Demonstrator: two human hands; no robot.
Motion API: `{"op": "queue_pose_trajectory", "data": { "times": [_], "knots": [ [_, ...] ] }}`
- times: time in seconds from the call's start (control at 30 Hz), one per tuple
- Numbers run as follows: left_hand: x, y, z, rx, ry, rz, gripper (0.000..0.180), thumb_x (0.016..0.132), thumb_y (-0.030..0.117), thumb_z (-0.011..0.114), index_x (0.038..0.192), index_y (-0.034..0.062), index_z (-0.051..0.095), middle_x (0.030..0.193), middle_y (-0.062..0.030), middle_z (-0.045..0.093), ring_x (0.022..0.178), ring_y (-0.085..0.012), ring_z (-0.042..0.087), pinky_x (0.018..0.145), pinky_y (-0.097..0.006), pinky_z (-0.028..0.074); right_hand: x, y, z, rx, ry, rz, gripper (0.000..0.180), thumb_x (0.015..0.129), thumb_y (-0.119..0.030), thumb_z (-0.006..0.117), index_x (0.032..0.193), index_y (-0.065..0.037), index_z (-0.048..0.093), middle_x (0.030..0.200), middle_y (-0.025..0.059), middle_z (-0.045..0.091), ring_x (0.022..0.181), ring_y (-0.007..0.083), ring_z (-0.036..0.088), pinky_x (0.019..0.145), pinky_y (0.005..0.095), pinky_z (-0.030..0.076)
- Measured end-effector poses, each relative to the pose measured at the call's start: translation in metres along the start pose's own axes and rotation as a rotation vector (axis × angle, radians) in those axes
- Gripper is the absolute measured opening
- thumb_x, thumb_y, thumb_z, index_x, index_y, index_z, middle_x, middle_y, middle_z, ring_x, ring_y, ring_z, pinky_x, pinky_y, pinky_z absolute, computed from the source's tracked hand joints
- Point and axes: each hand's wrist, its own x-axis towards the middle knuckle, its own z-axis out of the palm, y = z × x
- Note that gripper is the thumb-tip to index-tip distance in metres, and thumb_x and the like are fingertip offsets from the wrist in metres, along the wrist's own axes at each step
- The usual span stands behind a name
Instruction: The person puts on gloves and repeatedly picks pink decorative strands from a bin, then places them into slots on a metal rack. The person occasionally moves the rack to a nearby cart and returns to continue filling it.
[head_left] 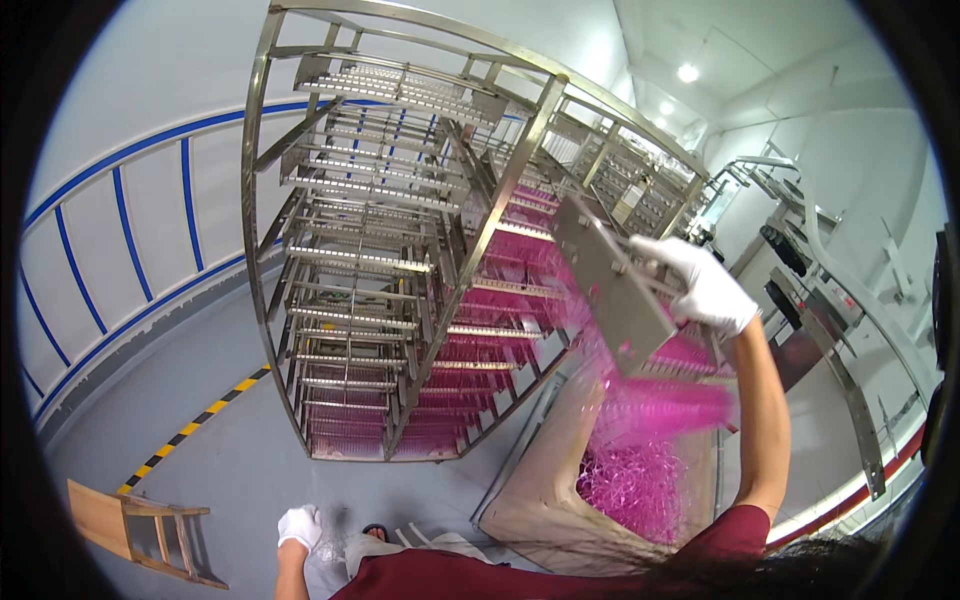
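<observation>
My right hand [698,285], in a white glove, is raised on the right with its fingers closed on a metal rack [610,285] that has a flat end plate with small holes. The rack tilts over a large pale bin [540,510]. Pink strips [665,408] blur beneath the rack, above a heap of thin, shiny pink strips [630,490] in the bin. Down at the lower left, my left hand [300,528], also white-gloved, is closed in a fist. Clear plastic [335,540] shows beside it, but whatever the fist holds, if anything, is hidden.
A tall steel frame [465,280] stands ahead, carrying several metal racks, with pink strips on its right side. A wooden stool [150,528] is at the lower left, near yellow-black floor tape [195,425]. Metal equipment [820,290] stands along the right.
</observation>
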Motion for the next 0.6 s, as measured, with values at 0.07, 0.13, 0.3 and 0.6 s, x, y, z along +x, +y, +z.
{"op": "queue_pose_trajectory", "data": {
  "times": [0.07,0.13,0.3,0.6],
  "knots": [
    [0.006,-0.010,0.016,0.034,-0.048,-0.055,0.034,0.100,0.036,0.056,0.104,0.0103,0.079,0.106,-0.0225,0.077,0.103,-0.0438,0.073,0.092,-0.053,0.059,0.030,-0.003,-0.025,0.110,0.070,0.024,0.103,0.052,0.002,0.064,0.154,-0.014,0.061,0.114,0.0055,0.065,0.108,0.0216,0.061,0.103,0.0322,0.052],
    [0.006,-0.010,0.036,-0.024,-0.059,-0.081,0.034,0.100,0.036,0.057,0.104,0.0103,0.079,0.107,-0.0230,0.077,0.104,-0.0440,0.073,0.093,-0.053,0.059,0.053,-0.003,-0.047,0.135,0.074,0.071,0.101,0.053,0.003,0.062,0.153,-0.010,0.061,0.119,0.0048,0.067,0.105,0.0167,0.059,0.095,0.0277,0.054],
    [-0.006,-0.018,0.122,-0.088,-0.170,-0.333,0.033,0.097,0.036,0.060,0.107,0.0123,0.081,0.111,-0.0230,0.076,0.108,-0.0440,0.073,0.096,-0.053,0.058,0.111,0.011,-0.065,0.122,-0.005,-0.027,0.099,0.057,0.004,0.058,0.155,-0.007,0.058,0.113,0.0054,0.074,0.083,0.0075,0.058,0.071,0.0254,0.053],
    [-0.019,-0.034,0.238,-0.219,-0.108,-0.416,0.046,0.103,0.041,0.051,0.122,0.0079,0.077,0.125,-0.0267,0.071,0.120,-0.0450,0.068,0.103,-0.053,0.054,0.227,0.084,-0.056,-0.089,-0.030,0.081,0.086,0.071,0.004,0.057,0.156,-0.015,0.059,0.110,0.0078,0.074,0.078,0.0119,0.063,0.076,0.0301,0.055]
  ]
}}
